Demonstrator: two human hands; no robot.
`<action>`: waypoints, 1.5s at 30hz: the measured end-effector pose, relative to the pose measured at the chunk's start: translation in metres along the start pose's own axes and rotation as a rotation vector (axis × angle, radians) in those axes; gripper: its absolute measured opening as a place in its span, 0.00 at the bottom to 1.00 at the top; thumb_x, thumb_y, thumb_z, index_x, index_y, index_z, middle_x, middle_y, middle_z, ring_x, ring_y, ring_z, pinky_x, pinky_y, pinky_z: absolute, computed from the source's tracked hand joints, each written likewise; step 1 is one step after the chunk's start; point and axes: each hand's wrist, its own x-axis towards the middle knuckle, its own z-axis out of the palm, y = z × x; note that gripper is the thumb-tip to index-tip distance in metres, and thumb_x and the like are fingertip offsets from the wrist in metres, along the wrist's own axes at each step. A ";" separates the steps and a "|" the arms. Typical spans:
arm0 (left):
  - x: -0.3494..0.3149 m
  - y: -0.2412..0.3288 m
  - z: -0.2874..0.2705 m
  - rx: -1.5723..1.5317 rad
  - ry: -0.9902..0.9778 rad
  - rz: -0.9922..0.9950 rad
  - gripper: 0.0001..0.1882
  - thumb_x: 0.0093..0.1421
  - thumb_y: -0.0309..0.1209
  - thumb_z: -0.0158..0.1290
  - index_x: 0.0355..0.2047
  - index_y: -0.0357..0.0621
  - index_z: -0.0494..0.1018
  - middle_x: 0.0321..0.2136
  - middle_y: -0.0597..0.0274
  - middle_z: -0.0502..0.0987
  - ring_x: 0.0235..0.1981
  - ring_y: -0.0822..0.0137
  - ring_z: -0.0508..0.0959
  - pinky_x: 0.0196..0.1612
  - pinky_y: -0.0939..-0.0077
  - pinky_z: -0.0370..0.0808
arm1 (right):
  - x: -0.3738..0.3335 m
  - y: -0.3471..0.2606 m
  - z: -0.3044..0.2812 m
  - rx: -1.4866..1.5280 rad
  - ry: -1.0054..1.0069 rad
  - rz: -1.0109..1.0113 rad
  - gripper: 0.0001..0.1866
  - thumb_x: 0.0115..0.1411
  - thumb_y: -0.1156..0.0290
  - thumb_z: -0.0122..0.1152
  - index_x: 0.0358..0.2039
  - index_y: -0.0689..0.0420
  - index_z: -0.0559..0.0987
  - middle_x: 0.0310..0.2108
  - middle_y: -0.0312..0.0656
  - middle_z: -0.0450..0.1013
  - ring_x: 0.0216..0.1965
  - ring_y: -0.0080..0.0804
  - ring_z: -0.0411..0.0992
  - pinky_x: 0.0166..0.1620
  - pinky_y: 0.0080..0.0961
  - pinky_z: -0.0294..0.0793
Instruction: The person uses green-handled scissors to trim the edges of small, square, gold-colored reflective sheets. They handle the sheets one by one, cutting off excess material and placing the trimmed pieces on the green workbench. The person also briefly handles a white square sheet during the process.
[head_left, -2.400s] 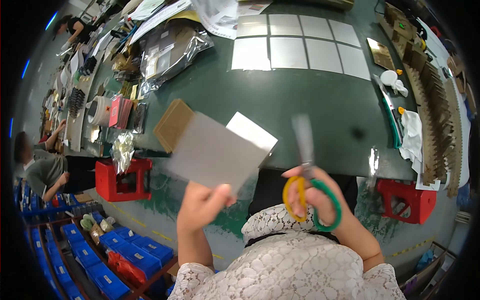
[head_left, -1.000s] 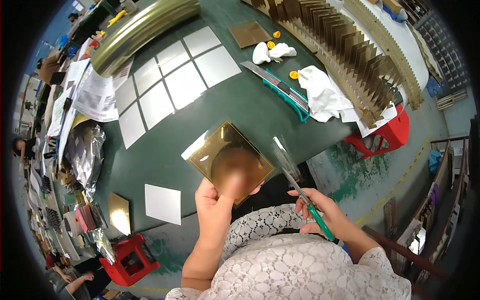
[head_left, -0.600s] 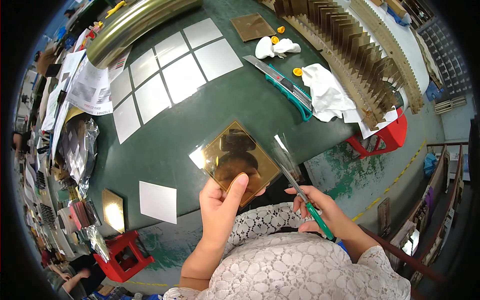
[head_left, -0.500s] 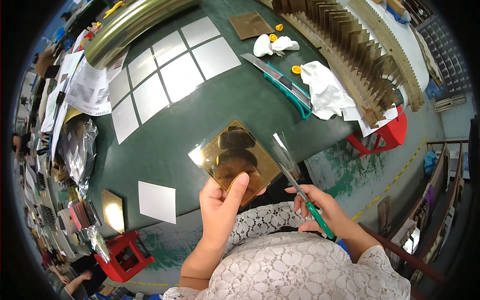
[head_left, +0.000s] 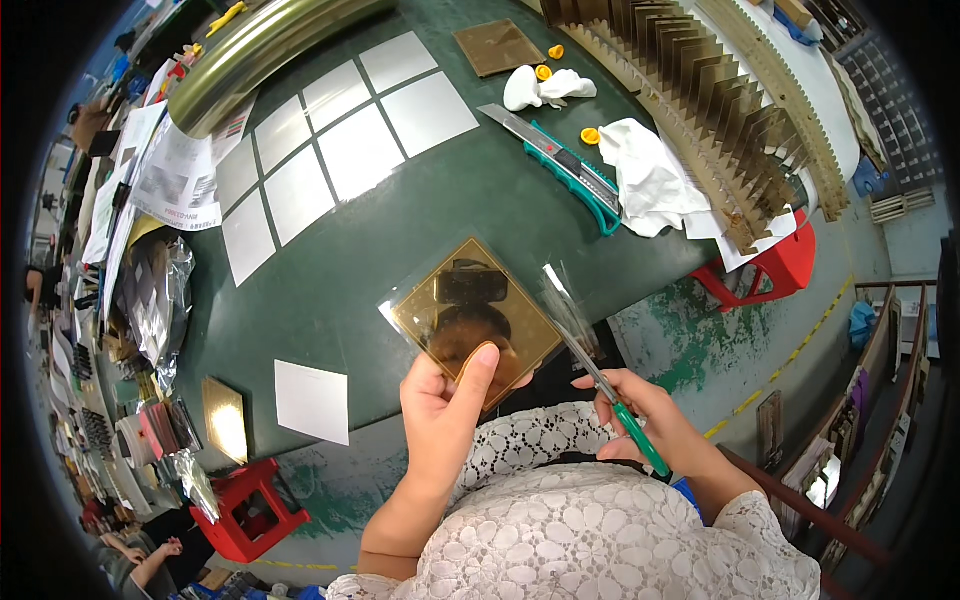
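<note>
Pinched a gold mirror-finish square plate (head_left: 487, 318) in the left hand (head_left: 445, 405), with the thumb flat on its face near the lower corner and the fingers tucked mostly out of sight behind. Showed a clear film (head_left: 395, 306) jutting past its left edge. Closed the right hand (head_left: 660, 420) around green-handled scissors (head_left: 633, 428), slanted up and leftward; could not tell the blades as parted or together, nor their tips as touching or clear of a glossy transparent strip (head_left: 563, 290) just beyond.

Had a brown slotted rack (head_left: 640, 95) far beyond the right hand, filled with a row of thin upright plates (head_left: 690, 62). Had a clear plastic bag (head_left: 165, 300) well left of the left hand, with contents too unclear to name.

Held the gold plate just above the left thumb, near and left of the scissors, tilted with one corner upward, over the near part of the green table (head_left: 420, 215). Had a white square sheet (head_left: 312, 402) near, left of the left hand, and a green utility knife (head_left: 565, 165) beyond both hands.
</note>
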 end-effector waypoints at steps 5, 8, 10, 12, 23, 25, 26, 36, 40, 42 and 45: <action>0.002 -0.005 0.000 0.003 0.021 -0.027 0.10 0.63 0.26 0.52 0.42 0.32 0.69 0.36 0.53 0.78 0.34 0.65 0.81 0.39 0.74 0.80 | -0.001 0.007 -0.001 -0.022 0.040 0.016 0.33 0.45 0.68 0.76 0.51 0.59 0.71 0.23 0.31 0.61 0.26 0.17 0.60 0.32 0.15 0.62; 0.003 -0.006 0.001 0.003 0.003 -0.051 0.10 0.63 0.26 0.52 0.42 0.32 0.69 0.37 0.53 0.78 0.34 0.65 0.81 0.39 0.74 0.80 | -0.002 0.013 -0.001 0.053 0.056 0.064 0.31 0.47 0.68 0.75 0.51 0.59 0.72 0.22 0.30 0.61 0.25 0.15 0.60 0.31 0.13 0.61; 0.002 -0.007 0.000 -0.013 -0.005 -0.072 0.10 0.63 0.26 0.52 0.42 0.32 0.69 0.37 0.52 0.78 0.34 0.65 0.81 0.39 0.74 0.80 | -0.002 0.016 0.000 0.171 0.076 0.097 0.31 0.47 0.68 0.74 0.51 0.59 0.72 0.22 0.29 0.62 0.25 0.14 0.60 0.31 0.12 0.61; 0.001 -0.007 0.000 -0.028 -0.007 -0.081 0.11 0.63 0.26 0.52 0.42 0.32 0.69 0.36 0.52 0.78 0.34 0.65 0.81 0.39 0.74 0.80 | -0.001 0.017 -0.001 0.181 0.087 0.077 0.31 0.48 0.67 0.74 0.51 0.58 0.72 0.23 0.29 0.62 0.26 0.14 0.61 0.31 0.13 0.62; -0.004 -0.009 0.000 -0.013 -0.026 -0.094 0.10 0.63 0.25 0.52 0.42 0.32 0.69 0.35 0.52 0.78 0.34 0.65 0.81 0.38 0.75 0.80 | 0.001 0.004 -0.002 0.065 0.014 0.074 0.34 0.46 0.65 0.75 0.53 0.57 0.71 0.25 0.31 0.64 0.29 0.18 0.63 0.34 0.16 0.64; -0.004 -0.010 -0.001 -0.015 -0.030 -0.087 0.10 0.63 0.25 0.52 0.42 0.32 0.69 0.35 0.52 0.79 0.33 0.65 0.81 0.38 0.75 0.79 | 0.000 0.004 -0.002 0.055 0.015 0.072 0.34 0.46 0.66 0.75 0.52 0.57 0.71 0.25 0.31 0.64 0.29 0.18 0.64 0.34 0.16 0.65; -0.004 -0.011 0.000 -0.016 -0.032 -0.084 0.10 0.63 0.25 0.52 0.42 0.32 0.69 0.35 0.52 0.79 0.33 0.65 0.81 0.37 0.75 0.79 | 0.000 0.004 -0.003 0.048 0.017 0.075 0.34 0.46 0.66 0.75 0.52 0.57 0.71 0.25 0.31 0.64 0.28 0.18 0.63 0.34 0.17 0.65; -0.005 -0.011 0.003 -0.014 -0.033 -0.093 0.07 0.63 0.24 0.52 0.40 0.33 0.69 0.35 0.52 0.78 0.34 0.65 0.81 0.38 0.76 0.80 | -0.004 0.002 -0.002 0.013 0.044 0.081 0.33 0.45 0.67 0.75 0.52 0.58 0.71 0.24 0.31 0.62 0.27 0.19 0.62 0.33 0.17 0.64; -0.006 -0.009 0.004 -0.007 -0.036 -0.099 0.07 0.63 0.23 0.51 0.40 0.32 0.69 0.36 0.52 0.78 0.34 0.65 0.81 0.39 0.75 0.80 | -0.005 0.004 -0.002 -0.014 0.056 0.072 0.33 0.45 0.68 0.76 0.51 0.59 0.71 0.24 0.32 0.61 0.26 0.19 0.60 0.32 0.17 0.63; -0.006 -0.010 0.004 -0.010 -0.050 -0.094 0.08 0.63 0.23 0.51 0.41 0.32 0.69 0.37 0.51 0.78 0.35 0.64 0.81 0.40 0.74 0.80 | -0.006 0.006 -0.001 -0.036 0.067 0.052 0.33 0.45 0.67 0.76 0.50 0.59 0.72 0.23 0.32 0.60 0.26 0.20 0.59 0.31 0.17 0.62; -0.006 -0.010 0.004 -0.019 -0.065 -0.097 0.09 0.64 0.24 0.50 0.42 0.31 0.68 0.38 0.49 0.78 0.36 0.62 0.81 0.40 0.72 0.81 | -0.006 0.012 0.000 -0.048 0.083 0.030 0.32 0.44 0.67 0.76 0.50 0.59 0.72 0.22 0.32 0.60 0.25 0.20 0.58 0.31 0.16 0.62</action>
